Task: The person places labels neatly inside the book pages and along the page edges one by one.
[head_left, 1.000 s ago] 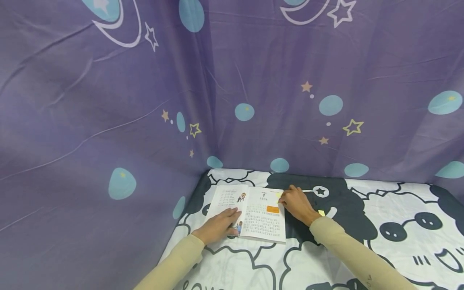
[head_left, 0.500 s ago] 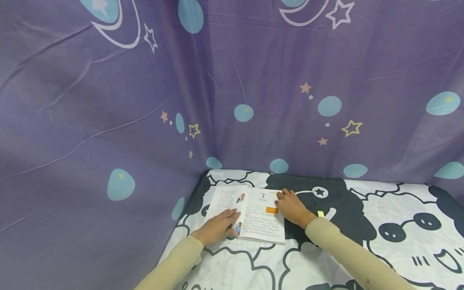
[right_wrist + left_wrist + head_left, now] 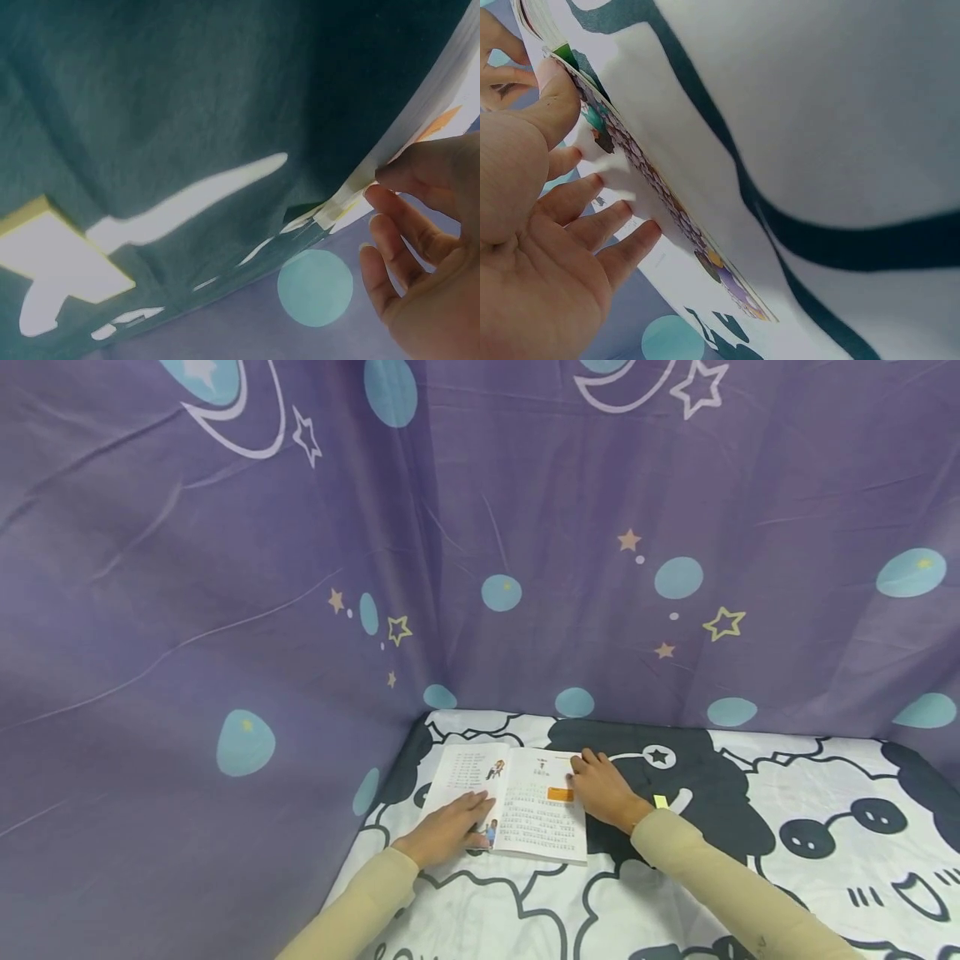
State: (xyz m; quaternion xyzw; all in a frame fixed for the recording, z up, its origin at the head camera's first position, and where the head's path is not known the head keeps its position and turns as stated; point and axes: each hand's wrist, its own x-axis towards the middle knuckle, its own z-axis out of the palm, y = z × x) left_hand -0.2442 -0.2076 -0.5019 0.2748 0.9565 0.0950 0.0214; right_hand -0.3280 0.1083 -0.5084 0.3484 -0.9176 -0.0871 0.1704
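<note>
An open book (image 3: 543, 818) with printed text and small colored pictures lies on the sheep-patterned cloth. Across the lower part of its left page rests my left hand (image 3: 447, 831), its fingers spread; in the left wrist view the thumb (image 3: 553, 94) is at the book's edge. My right hand (image 3: 603, 789) is at the outer edge of the right page. There, thumb and forefinger pinch a pale yellow sticky note (image 3: 328, 215) at the page edge, as the right wrist view shows. The hand largely hides this note in the head view.
A pad of yellow sticky notes (image 3: 64, 251) lies on the dark patch of the cloth, partly behind the right wrist in the head view. Purple curtains (image 3: 300, 568) with stars and moons hang at the left and back.
My right hand has shifted slightly left and down onto the page edge, covering the yellow note that showed earlier. The left hand stays on the left page.
</note>
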